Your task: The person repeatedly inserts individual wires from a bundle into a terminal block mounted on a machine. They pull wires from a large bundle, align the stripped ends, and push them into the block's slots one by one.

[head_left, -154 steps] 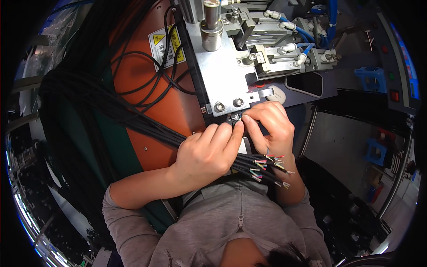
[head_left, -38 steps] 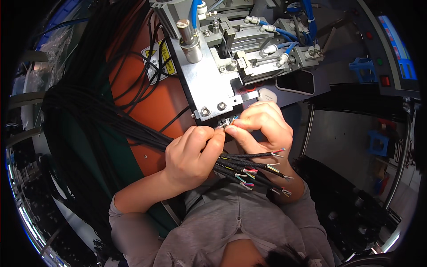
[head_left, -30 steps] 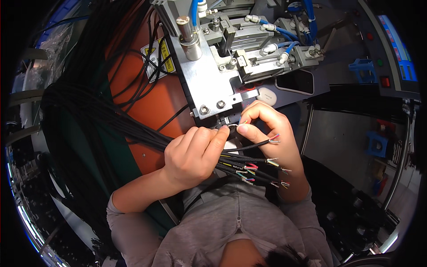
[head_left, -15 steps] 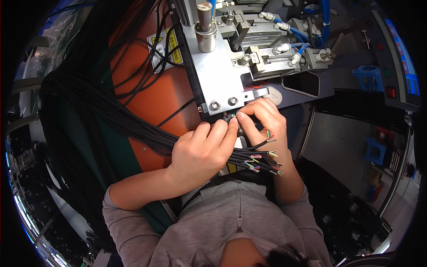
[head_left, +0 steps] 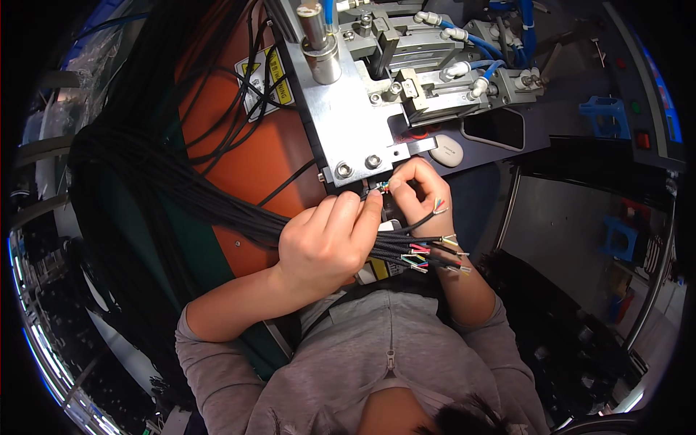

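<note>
My left hand point(head_left: 324, 235) is closed round a thick bundle of black cables point(head_left: 239, 220). Its index finger reaches to a small cable end with thin coloured wires point(head_left: 383, 187), just below the front edge of a metal machine plate point(head_left: 355, 134). On the other side of those wires, my right hand point(head_left: 423, 197) pinches them between thumb and index finger. Out of the left fist come several stripped cable ends point(head_left: 417, 254) with red, green, yellow and white cores, lying across my right wrist. What sits under the plate is mostly hidden.
Clamps with blue air hoses point(head_left: 486, 80) stand behind the plate. A phone point(head_left: 493, 129) and a round white case point(head_left: 446, 151) lie to the right. Loose cables and a warning label point(head_left: 264, 81) are on the orange surface point(head_left: 217, 145) at left.
My right hand has shifted slightly left and down, and more of the coloured wires shows between my fingertips. The view has turned slightly. My left hand still grips the bundle.
</note>
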Action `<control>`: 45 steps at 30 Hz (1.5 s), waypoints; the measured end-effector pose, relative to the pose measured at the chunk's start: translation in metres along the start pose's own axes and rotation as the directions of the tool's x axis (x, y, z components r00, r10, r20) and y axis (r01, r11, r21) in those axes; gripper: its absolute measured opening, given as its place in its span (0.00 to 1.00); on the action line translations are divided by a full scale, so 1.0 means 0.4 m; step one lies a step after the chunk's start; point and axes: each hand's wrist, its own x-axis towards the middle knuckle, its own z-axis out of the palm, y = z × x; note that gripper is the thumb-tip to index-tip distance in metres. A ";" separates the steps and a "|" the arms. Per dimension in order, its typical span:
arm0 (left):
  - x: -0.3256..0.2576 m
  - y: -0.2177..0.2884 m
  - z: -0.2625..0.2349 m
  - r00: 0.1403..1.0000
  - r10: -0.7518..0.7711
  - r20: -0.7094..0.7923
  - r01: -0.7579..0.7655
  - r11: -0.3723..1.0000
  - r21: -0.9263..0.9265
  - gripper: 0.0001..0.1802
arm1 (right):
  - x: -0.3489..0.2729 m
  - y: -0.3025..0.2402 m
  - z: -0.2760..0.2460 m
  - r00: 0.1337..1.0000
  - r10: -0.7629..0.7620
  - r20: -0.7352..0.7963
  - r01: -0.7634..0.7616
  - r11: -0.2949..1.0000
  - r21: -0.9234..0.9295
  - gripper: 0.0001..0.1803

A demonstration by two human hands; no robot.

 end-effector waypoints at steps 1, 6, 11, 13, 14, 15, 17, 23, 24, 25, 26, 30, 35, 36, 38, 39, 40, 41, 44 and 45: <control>0.002 -0.005 0.003 1.000 0.005 -0.021 -0.006 1.000 -0.016 0.17 | 0.001 0.000 -0.004 0.994 0.103 0.033 -0.105 0.992 0.066 0.04; 0.014 -0.012 0.004 0.998 -0.006 -0.056 0.004 0.999 -0.045 0.15 | -0.002 -0.018 0.008 0.980 -0.191 -0.056 0.184 0.977 -0.112 0.06; 0.000 0.012 -0.026 0.991 -0.066 0.117 0.053 0.992 0.113 0.09 | -0.002 -0.010 -0.010 0.999 0.050 0.020 -0.051 0.998 0.046 0.07; -0.006 0.022 -0.038 0.987 -0.075 0.144 0.051 0.985 0.166 0.09 | 0.000 0.002 -0.027 0.999 -0.007 0.053 -0.002 0.984 0.179 0.07; -0.005 0.023 -0.040 0.984 -0.081 0.156 0.050 0.980 0.192 0.09 | 0.001 0.015 -0.044 0.996 -0.056 0.063 0.035 0.958 0.286 0.10; -0.008 0.021 -0.037 0.983 -0.100 0.156 0.069 0.979 0.191 0.10 | -0.003 0.005 -0.068 0.985 -0.059 0.165 0.001 0.944 0.331 0.12; -0.011 0.008 -0.034 0.987 -0.079 0.142 0.065 0.993 0.101 0.09 | -0.009 0.011 -0.118 0.930 -0.176 0.323 0.007 0.887 0.462 0.20; 0.012 -0.012 -0.043 1.000 -0.013 0.000 0.012 0.984 -0.177 0.12 | -0.004 -0.001 -0.143 0.943 -0.285 0.174 0.191 0.888 0.419 0.09; 0.017 -0.012 -0.046 0.999 -0.011 -0.045 0.001 0.978 -0.208 0.13 | -0.005 0.001 -0.142 0.963 -0.239 0.125 0.169 0.895 0.412 0.08; 0.020 -0.012 -0.049 0.995 0.001 -0.099 -0.021 0.978 -0.207 0.15 | -0.007 -0.005 -0.137 0.977 -0.195 0.082 0.146 0.903 0.405 0.08; 0.023 -0.012 -0.051 0.988 0.013 -0.152 -0.044 0.978 -0.205 0.16 | -0.009 -0.013 -0.134 0.980 -0.186 0.074 0.147 0.918 0.368 0.08; 0.016 -0.010 -0.059 0.985 0.043 -0.169 -0.079 0.974 -0.212 0.19 | -0.015 -0.059 -0.091 0.964 -0.252 0.083 0.232 0.951 0.203 0.08; 0.009 -0.027 -0.042 0.984 0.036 -0.174 -0.087 0.951 -0.296 0.14 | -0.006 -0.123 -0.049 0.908 -0.397 0.133 0.378 0.914 0.146 0.09; 0.010 -0.027 -0.043 0.983 0.022 -0.180 -0.081 0.943 -0.323 0.13 | -0.004 -0.127 -0.043 0.894 -0.431 0.123 0.412 0.898 0.153 0.09; 0.015 -0.026 -0.046 0.974 0.012 -0.226 -0.089 0.937 -0.337 0.13 | -0.021 -0.103 -0.002 0.938 -0.344 -0.038 0.300 0.752 0.586 0.14; 0.015 -0.025 -0.048 0.969 0.004 -0.246 -0.091 0.935 -0.343 0.14 | -0.018 -0.102 0.001 0.918 -0.395 -0.034 0.334 0.723 0.605 0.13; 0.014 -0.026 -0.049 0.969 0.002 -0.249 -0.092 0.932 -0.350 0.14 | -0.012 -0.101 0.003 0.895 -0.444 -0.032 0.365 0.691 0.624 0.13; 0.012 -0.028 -0.048 0.968 0.000 -0.251 -0.093 0.929 -0.358 0.14 | -0.004 -0.100 0.003 0.863 -0.504 -0.035 0.429 0.694 0.579 0.13; 0.015 -0.029 -0.050 0.970 0.008 -0.242 -0.100 0.925 -0.368 0.13 | 0.015 -0.101 -0.002 0.755 -0.654 -0.035 0.624 0.702 0.342 0.15; 0.015 -0.030 -0.052 0.972 0.011 -0.234 -0.099 0.925 -0.367 0.13 | 0.017 -0.106 -0.006 0.725 -0.689 -0.030 0.680 0.706 0.198 0.16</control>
